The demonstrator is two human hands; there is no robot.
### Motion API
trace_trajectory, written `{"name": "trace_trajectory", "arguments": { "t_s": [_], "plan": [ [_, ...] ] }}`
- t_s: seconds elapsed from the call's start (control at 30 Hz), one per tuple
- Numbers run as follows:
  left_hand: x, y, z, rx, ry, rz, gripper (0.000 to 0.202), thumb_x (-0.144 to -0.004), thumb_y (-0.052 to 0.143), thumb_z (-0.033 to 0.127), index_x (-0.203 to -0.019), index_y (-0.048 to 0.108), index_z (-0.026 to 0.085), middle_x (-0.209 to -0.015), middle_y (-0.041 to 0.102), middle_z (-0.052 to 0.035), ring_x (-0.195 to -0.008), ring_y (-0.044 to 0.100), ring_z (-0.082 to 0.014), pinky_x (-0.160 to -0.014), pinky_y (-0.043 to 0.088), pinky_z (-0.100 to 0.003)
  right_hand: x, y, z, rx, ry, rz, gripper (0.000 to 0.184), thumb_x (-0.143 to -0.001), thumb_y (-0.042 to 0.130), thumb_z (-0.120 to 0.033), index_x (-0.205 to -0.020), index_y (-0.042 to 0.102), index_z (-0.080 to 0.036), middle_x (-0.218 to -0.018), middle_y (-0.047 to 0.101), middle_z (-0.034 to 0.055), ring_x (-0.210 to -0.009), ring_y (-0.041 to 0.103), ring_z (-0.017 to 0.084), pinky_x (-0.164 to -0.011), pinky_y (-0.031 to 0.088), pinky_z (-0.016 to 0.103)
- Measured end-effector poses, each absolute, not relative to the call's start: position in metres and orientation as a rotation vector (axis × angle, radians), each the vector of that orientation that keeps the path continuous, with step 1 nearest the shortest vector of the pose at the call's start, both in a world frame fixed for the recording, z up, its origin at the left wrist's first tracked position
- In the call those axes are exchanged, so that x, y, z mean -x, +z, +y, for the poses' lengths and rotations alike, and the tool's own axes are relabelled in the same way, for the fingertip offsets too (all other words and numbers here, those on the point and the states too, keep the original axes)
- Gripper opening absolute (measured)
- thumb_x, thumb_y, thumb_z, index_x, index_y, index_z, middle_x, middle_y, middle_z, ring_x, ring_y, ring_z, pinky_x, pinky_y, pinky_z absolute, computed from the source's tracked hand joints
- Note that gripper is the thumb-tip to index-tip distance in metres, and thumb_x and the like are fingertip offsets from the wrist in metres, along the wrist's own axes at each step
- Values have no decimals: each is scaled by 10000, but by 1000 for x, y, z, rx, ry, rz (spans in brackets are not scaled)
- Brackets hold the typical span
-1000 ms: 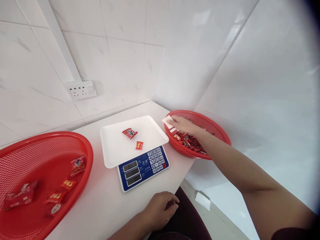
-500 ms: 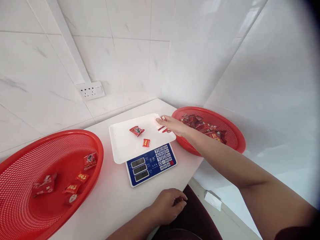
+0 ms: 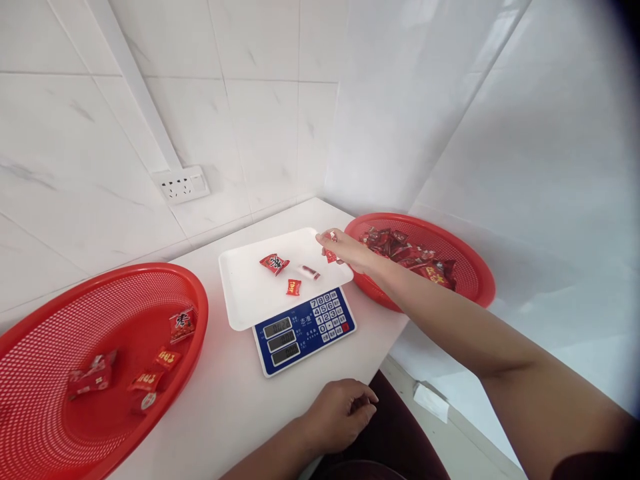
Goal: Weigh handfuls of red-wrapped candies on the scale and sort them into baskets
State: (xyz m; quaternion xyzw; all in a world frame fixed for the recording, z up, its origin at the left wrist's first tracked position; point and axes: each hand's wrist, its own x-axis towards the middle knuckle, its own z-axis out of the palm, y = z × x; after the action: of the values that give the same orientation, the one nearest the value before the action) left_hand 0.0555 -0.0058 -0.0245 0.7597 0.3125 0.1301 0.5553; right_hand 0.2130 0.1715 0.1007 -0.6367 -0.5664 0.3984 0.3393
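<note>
My right hand [image 3: 345, 250] hovers over the right end of the white scale tray [image 3: 240, 293], closed on red candy packets [image 3: 329, 252]. On the tray lie a larger red packet [image 3: 274, 264] with black lettering, a small red candy [image 3: 293, 287], and a white-and-red wrapped candy [image 3: 309, 272]. Below the tray is the blue digital scale [image 3: 305, 333] with its keypad and displays. My left hand [image 3: 343, 415] rests at the table's front edge with its fingers curled; nothing shows in them.
A red mesh basket [image 3: 200, 313] at the left holds several packets. Another red basket [image 3: 475, 280], behind my right forearm, has a heap of red packets. A power socket [image 3: 181, 185] is on the tiled wall. White paper [image 3: 431, 402] lies on the floor.
The white-and-red candy has dropped from my right hand and now lies on the tray. My right hand has moved slightly right, still holding red packets. My left hand has stayed put.
</note>
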Motion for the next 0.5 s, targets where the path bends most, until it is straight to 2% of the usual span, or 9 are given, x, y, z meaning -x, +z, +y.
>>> {"name": "trace_trajectory", "arguments": {
  "t_s": [0.1, 0.2, 0.27, 0.33, 0.43, 0.5],
  "plan": [
    [-56, -23, -6, -1790, 302, 748, 260, -810, 488, 314, -998, 642, 222, -885, 657, -21, -731, 571, -130, -675, 455, -222, -223, 105, 165, 1650, 1035, -1507, 331, -825, 495, -515, -965, 500, -215, -834, 630, 41, -659, 555, 123, -485, 376, 192],
    [-57, -24, -6, -1769, 304, 756, 247, -813, 487, 315, -981, 642, 222, -873, 657, -18, -743, 580, -135, -678, 457, -224, -244, 114, 154, 1657, 847, -1598, 319, -822, 521, -476, -995, 546, -210, -887, 654, 53, -796, 591, 162, -616, 447, 234],
    [-58, -26, -6, -1754, 317, 765, 227, -809, 492, 301, -961, 641, 222, -861, 657, -14, -744, 581, -136, -671, 456, -224, -267, 120, 147, 1706, 733, -1647, 357, -836, 498, -468, -1074, 548, -206, -973, 651, 66, -856, 598, 179, -680, 468, 260],
    [-59, -28, -6, -1737, 338, 769, 210, -807, 493, 286, -945, 639, 225, -854, 656, -10, -740, 580, -137, -665, 454, -224, -296, 124, 139, 1813, 670, -1716, 421, -854, 458, -470, -1196, 491, -227, -1084, 627, 66, -880, 609, 183, -715, 483, 281],
    [-60, -31, -4, -1722, 360, 748, 195, -808, 485, 267, -929, 634, 229, -850, 656, -5, -740, 581, -139, -664, 451, -223, -346, 123, 126, 2099, 437, -1783, 516, -843, 475, -447, -1310, 387, -244, -1225, 560, 65, -1034, 567, 205, -868, 443, 325],
    [-60, -32, -3, -1730, 367, 725, 189, -806, 481, 253, -918, 630, 223, -842, 656, -6, -742, 581, -139, -670, 449, -222, -375, 116, 114, 2268, 331, -1743, 587, -782, 569, -409, -1308, 407, -205, -1275, 521, 102, -1143, 495, 263, -949, 379, 383]
  ]
}}
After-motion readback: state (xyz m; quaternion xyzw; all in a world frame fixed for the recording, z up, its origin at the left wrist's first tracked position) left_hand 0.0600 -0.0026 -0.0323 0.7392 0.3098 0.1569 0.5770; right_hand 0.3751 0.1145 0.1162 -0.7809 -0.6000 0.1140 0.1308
